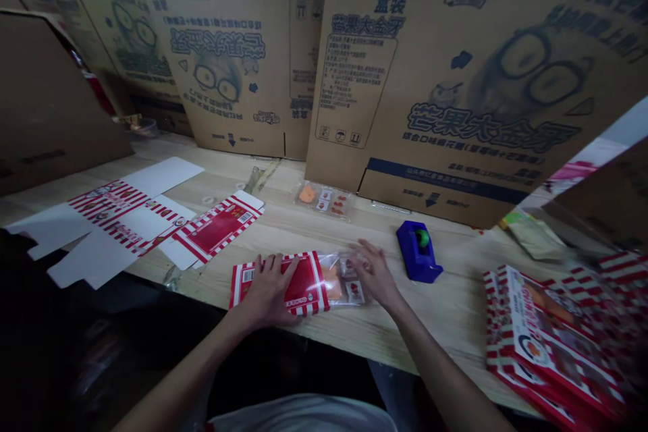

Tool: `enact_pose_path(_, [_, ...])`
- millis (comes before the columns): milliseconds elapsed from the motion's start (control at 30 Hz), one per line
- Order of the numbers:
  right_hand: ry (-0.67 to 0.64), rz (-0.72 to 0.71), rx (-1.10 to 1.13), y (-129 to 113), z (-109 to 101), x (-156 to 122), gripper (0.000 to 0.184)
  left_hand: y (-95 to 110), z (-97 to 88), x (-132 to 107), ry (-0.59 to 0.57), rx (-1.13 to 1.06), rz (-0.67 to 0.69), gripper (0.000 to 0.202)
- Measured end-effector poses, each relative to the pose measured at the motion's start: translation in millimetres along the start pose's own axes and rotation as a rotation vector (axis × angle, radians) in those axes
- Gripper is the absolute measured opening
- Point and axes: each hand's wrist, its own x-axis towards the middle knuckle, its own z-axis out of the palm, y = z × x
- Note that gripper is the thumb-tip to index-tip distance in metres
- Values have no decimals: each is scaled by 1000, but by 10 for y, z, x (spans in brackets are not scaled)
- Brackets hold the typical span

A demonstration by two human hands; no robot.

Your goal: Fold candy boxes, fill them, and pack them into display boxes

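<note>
A red-and-white striped carton (308,283) lies flat near the table's front edge. My left hand (268,293) grips its left part, fingers over the top and thumb by the near edge. From the carton's right end sticks out a clear plastic pack (338,293) with an orange piece and small white printed squares. My right hand (373,273) is at the right end of this pack, its fingers apart and slightly blurred. How far the pack reaches into the carton is hidden.
Unfolded striped carton blanks (119,216) lie at left. Behind are another clear pack (324,200) and large cardboard boxes (344,169). A blue tape dispenser (418,253) stands right of my right hand; filled striped cartons (547,337) are piled at far right.
</note>
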Motion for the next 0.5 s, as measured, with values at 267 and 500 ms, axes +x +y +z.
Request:
enact_pose_path(267, [154, 243, 450, 87, 169, -480, 59, 161, 75, 63, -2, -33, 9, 115])
enact_pose_path(500, [458, 139, 639, -473, 527, -590, 44, 419, -98, 91, 216, -105, -245, 113])
